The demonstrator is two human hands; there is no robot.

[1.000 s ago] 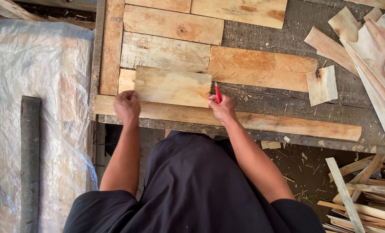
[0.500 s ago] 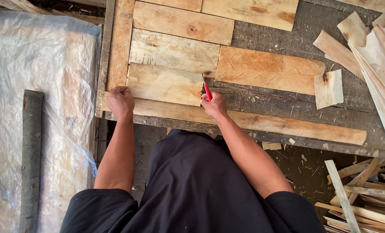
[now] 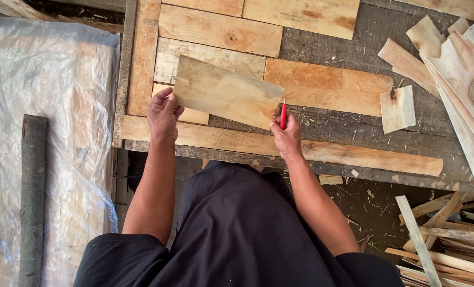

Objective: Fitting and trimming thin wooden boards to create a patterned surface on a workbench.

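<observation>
On the table a board lies tilted over the laid planks, its long axis left to right. The left hand grips its left end; the right hand at its right corner has fingers closed on a red pencil.

To your left lies a clear plastic sheet with a grey bar on it. A small wood offcut sits on the dark tabletop, thin wood slats fanned at its right.
</observation>
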